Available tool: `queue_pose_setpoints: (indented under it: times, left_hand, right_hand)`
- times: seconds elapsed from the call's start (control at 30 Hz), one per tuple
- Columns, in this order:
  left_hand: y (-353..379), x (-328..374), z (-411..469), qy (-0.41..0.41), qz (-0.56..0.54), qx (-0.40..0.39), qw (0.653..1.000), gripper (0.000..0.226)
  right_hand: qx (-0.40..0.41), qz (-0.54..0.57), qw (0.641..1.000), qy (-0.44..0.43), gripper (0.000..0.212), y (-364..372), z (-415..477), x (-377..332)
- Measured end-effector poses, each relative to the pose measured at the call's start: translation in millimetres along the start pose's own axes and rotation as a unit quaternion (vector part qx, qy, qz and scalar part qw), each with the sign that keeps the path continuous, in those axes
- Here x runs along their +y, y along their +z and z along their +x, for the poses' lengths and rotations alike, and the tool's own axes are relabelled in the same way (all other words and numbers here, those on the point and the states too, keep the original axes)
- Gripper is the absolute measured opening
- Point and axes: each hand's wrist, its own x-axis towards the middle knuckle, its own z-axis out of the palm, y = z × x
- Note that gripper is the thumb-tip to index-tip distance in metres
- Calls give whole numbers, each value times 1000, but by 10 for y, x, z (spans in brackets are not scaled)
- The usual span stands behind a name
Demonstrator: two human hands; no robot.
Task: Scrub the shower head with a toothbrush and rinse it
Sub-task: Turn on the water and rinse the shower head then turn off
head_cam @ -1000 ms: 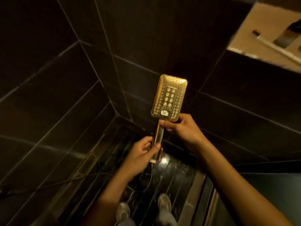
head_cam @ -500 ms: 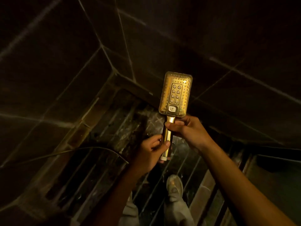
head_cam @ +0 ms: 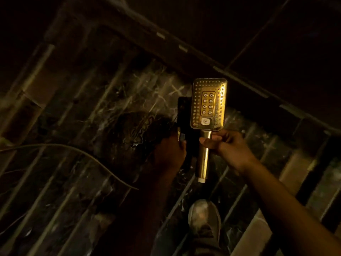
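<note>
A gold rectangular shower head (head_cam: 208, 104) faces me, nozzle side up, held upright above the wet floor. My right hand (head_cam: 226, 145) grips the neck of its gold handle (head_cam: 203, 161), just under the head. The handle's white bottom end (head_cam: 201, 180) hangs free with nothing attached. My left hand (head_cam: 169, 152) is in shadow to the left of the handle, apart from it, fingers closed around a small metal fitting (head_cam: 181, 136) that looks like the hose end. No toothbrush is in view.
A thin hose (head_cam: 83, 154) curves in from the left edge and runs under my left forearm. The dark, wet marble-patterned shower floor (head_cam: 114, 111) lies below. My shoe (head_cam: 203, 218) stands at the bottom centre. A dark tiled wall (head_cam: 258, 43) rises at the top right.
My left hand has come off the bottom of the handle and moved left. The handle's end now shows bare. The view has tilted further down towards the floor.
</note>
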Motion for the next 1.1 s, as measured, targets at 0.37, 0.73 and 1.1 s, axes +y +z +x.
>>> queue_pose_setpoints:
  times: [0.37,0.73,1.1]
  left_hand:
    - [256,-51,106,-57,-24,-30,998,51]
    - [-1979,-138,-758,-64,-70,79,992,45]
    - [-4932,-483,-2720,-135,-201,237,941,41]
  right_hand:
    - [-11,7,1000,-6,17,70,150,78]
    - [-90,-1,995,-30,12,762,-939,-1729]
    - [-199,-2,977,-70,95,1584,-2862,-4112]
